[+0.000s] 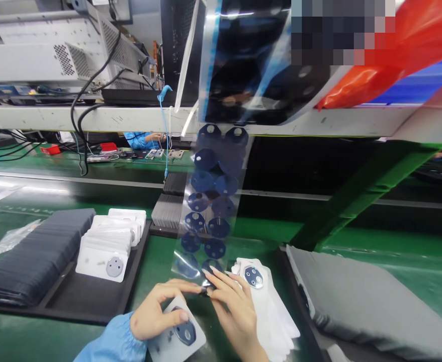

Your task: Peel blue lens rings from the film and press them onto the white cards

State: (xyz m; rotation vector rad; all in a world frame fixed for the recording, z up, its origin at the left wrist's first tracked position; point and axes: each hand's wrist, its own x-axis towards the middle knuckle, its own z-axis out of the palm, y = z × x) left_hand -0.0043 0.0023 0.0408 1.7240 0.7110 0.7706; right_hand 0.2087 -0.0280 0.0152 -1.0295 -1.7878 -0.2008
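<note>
My left hand [156, 311] is closed on a white phone back cover [181, 347], its thumb lying over the dark camera plate [185, 329]. The left index finger stretches to the lower end of a clear film strip [209, 201], which hangs from the shelf. Dark round stickers with holes [218, 227] run along it in two columns. My right hand [236, 311] pinches at the strip's bottom end, where a small dark piece shows between the fingertips. Beside the right hand lies a fanned stack of white covers [269, 306]; the top one bears a dark camera plate.
A black tray [92, 296] at left holds dark sheets [35, 256] and white covers [103, 251]. Grey foam [371, 301] lies in a right-hand tray. Above, a white shelf [130, 118] crosses the view, with cables [79, 120] hanging. A co-worker's blue sleeve [136, 140] shows behind.
</note>
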